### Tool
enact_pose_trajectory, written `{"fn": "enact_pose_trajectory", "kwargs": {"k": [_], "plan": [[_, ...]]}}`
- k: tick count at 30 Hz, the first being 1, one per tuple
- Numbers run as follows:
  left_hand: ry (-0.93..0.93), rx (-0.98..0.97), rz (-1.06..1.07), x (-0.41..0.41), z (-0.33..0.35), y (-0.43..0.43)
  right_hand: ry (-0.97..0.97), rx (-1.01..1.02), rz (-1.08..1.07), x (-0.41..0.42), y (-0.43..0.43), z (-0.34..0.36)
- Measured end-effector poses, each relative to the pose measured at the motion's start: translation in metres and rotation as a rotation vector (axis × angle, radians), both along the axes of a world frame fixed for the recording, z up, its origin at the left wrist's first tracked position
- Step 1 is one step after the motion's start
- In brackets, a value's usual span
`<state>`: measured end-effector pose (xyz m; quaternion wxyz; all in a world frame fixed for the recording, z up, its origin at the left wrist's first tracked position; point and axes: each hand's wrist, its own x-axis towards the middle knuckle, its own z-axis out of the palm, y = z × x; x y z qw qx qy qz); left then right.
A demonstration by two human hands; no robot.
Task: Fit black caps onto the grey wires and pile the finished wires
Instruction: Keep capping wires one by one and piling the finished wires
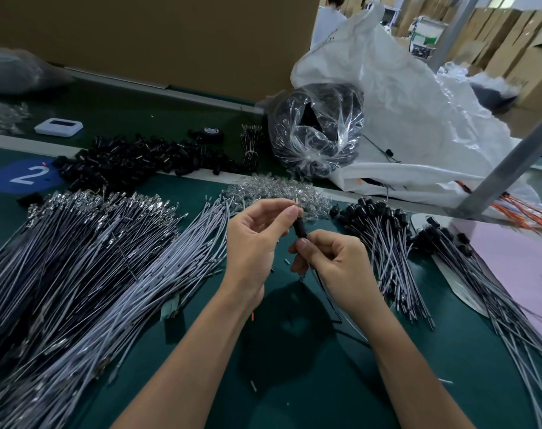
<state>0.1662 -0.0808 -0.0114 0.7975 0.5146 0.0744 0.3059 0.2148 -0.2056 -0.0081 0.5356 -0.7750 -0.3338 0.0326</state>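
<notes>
As the left hand (257, 233) pinches the wire end (296, 205), the right hand (328, 258) grips the black cap (300, 229). Fitting step, seemingly; next, press it home

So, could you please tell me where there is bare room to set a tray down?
Bare green mat lies at the near edge, between the loose grey wires, left, and the capped wires, right. Further back, the black caps crowd it.

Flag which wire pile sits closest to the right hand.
The capped pile just beside the right hand; its far ends carry black caps. The second capped pile lies farther right, the uncapped grey wires left.
</notes>
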Motion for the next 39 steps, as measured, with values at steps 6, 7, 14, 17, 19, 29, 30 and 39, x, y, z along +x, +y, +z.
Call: {"fn": "enact_pose_trajectory", "kwargs": {"k": [6, 7, 14, 17, 19, 29, 30, 39], "plan": [[0.010, -0.019, -0.030, 0.000, 0.002, 0.000, 0.044, 0.038, 0.012, 0.000, 0.000, -0.001], [0.017, -0.021, -0.033, 0.000, 0.001, 0.000, 0.051, 0.043, 0.010, 0.000, -0.001, -0.002], [0.006, -0.104, -0.090, -0.002, 0.004, 0.003, 0.054, 0.055, 0.001, 0.002, -0.002, -0.003], [-0.004, -0.112, -0.097, -0.003, 0.003, 0.005, 0.053, 0.075, 0.000, 0.002, -0.002, -0.003], [-0.010, -0.128, -0.107, -0.002, 0.003, 0.005, 0.065, 0.088, 0.004, 0.002, -0.002, -0.002], [-0.033, -0.187, -0.117, -0.001, 0.001, 0.008, 0.128, 0.158, 0.040, 0.000, -0.002, -0.001], [-0.036, -0.211, -0.137, 0.000, 0.000, 0.008, 0.149, 0.170, 0.057, 0.000, -0.002, 0.000], [-0.044, -0.341, -0.244, -0.002, 0.001, 0.010, 0.256, 0.176, 0.179, -0.004, -0.002, 0.005]]}}
